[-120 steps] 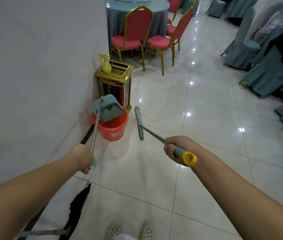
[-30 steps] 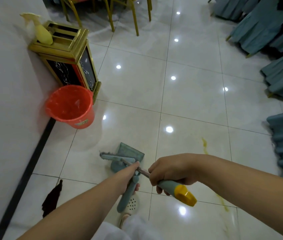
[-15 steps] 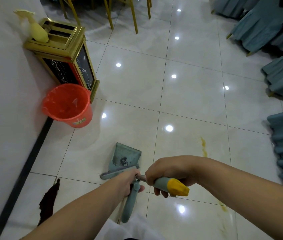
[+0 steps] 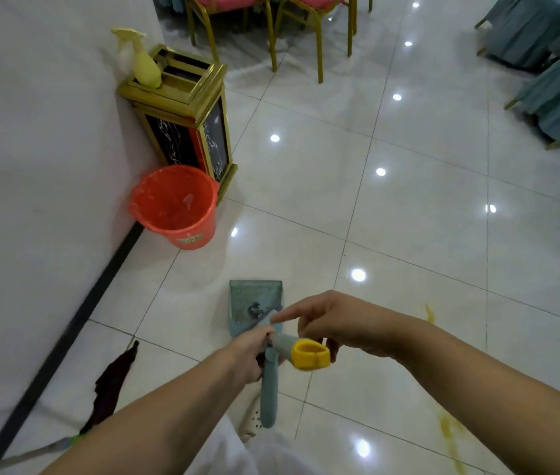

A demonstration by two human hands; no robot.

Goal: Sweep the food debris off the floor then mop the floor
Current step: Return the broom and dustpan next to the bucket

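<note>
Teal plastic dustpan (image 4: 254, 305) holds one dark clump just beyond left hand (image 4: 249, 353), which grips both teal handles (image 4: 269, 385); right hand (image 4: 330, 322) released.

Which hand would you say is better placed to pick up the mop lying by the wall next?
Right hand: its fingers are loosening off the broom handle, while the left hand grips both handles.

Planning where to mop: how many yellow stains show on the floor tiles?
2. One small stain lies just beyond the right forearm; a larger smear lies nearer, below that forearm at lower right. The arms may hide more.
</note>
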